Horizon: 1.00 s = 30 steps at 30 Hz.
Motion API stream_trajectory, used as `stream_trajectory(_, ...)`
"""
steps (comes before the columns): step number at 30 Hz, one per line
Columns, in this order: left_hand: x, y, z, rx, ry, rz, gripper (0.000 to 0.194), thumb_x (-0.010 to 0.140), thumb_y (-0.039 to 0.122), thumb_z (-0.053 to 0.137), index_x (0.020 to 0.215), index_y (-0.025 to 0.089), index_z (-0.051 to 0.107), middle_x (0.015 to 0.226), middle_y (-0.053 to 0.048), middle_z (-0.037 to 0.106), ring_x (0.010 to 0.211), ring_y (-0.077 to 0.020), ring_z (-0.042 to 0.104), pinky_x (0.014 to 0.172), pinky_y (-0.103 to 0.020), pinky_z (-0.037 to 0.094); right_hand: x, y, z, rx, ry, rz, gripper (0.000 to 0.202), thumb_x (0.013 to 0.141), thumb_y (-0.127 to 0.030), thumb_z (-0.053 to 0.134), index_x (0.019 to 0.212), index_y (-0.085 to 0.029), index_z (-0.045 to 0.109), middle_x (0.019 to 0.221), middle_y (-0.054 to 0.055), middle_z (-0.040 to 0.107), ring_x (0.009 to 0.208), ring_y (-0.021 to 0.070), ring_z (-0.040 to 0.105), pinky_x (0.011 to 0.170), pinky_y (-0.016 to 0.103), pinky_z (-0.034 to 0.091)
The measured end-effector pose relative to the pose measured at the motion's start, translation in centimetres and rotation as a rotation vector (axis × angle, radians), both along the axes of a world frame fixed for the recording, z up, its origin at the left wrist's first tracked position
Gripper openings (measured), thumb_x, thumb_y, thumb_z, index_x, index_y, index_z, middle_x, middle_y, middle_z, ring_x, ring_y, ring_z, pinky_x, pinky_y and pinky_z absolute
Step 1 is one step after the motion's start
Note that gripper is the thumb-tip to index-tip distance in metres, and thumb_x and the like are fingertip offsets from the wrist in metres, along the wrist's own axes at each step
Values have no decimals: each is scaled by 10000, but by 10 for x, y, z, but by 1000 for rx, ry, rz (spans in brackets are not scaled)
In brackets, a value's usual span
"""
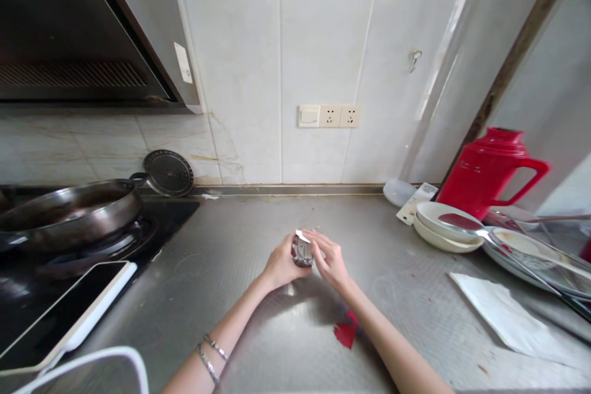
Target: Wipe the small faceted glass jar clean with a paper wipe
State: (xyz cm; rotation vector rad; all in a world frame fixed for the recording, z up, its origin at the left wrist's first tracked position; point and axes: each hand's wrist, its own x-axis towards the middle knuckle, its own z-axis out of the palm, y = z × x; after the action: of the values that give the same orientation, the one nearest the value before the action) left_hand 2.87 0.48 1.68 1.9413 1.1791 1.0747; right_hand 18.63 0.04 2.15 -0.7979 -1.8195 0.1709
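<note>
Between my hands, low over the steel counter (231,240), is a small shiny grey packet or container (303,252); its exact kind is too small to make out. A white flap (301,235) shows at its top. My left hand (281,265) curls around its left side and underside. Bent over from the right, my right hand (331,258) has its fingers closed against the top and right side, which they partly hide. Beneath my right forearm lies a torn red scrap of wrapper (345,331).
On the left, a metal pan (74,215) sits on the black stove (178,221), with a phone (60,314) and white cable (111,354) nearer. To the right are a red thermos (484,172), stacked bowls (443,240), a plate with utensils (526,252) and a white napkin (508,314).
</note>
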Motion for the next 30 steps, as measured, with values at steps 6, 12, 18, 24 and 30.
stream_trajectory(6, 0, 1, 3, 82, -14, -28, 688, 564, 186, 759, 1191, 223, 477, 1123, -50, 640, 918, -193, 618, 787, -279, 478, -1, -5, 0, 74, 19, 7, 326, 932, -276, 422, 1153, -240, 660, 1115, 85, 698, 1057, 233, 648, 1000, 469, 476)
stream_trajectory(12, 4, -3, 8, 90, -35, -43, 713, 551, 196, 775, 1198, 197, 474, 1103, -65, 647, 887, -197, 623, 777, -298, 485, -2, -3, -1, -13, 123, 25, 330, 958, -269, 396, 1150, -267, 665, 1142, 62, 690, 1102, 236, 628, 1002, 470, 471)
stream_trajectory(18, 3, 1, 13, -81, -217, -30, 675, 566, 210, 794, 1163, 167, 483, 1079, -82, 675, 932, -204, 644, 817, -304, 496, -5, -4, -2, -29, 154, 5, 342, 968, -279, 385, 1194, -267, 642, 1216, 56, 650, 1153, 241, 595, 1032, 479, 442)
stream_trajectory(24, 1, 4, 7, -32, -191, -70, 643, 605, 266, 788, 1173, 165, 506, 1128, -97, 661, 952, -213, 639, 802, -300, 499, -9, -9, -3, 90, 23, 48, 361, 948, -233, 403, 1253, -245, 596, 1267, 81, 611, 1195, 247, 561, 1041, 502, 429)
stream_trajectory(30, 3, 1, 4, -10, -118, -33, 772, 532, 158, 801, 1227, 195, 468, 1111, -74, 649, 974, -224, 620, 873, -339, 479, -4, 1, -1, -61, 105, -38, 346, 968, -284, 375, 1158, -265, 664, 1125, 64, 696, 1084, 243, 639, 985, 489, 484)
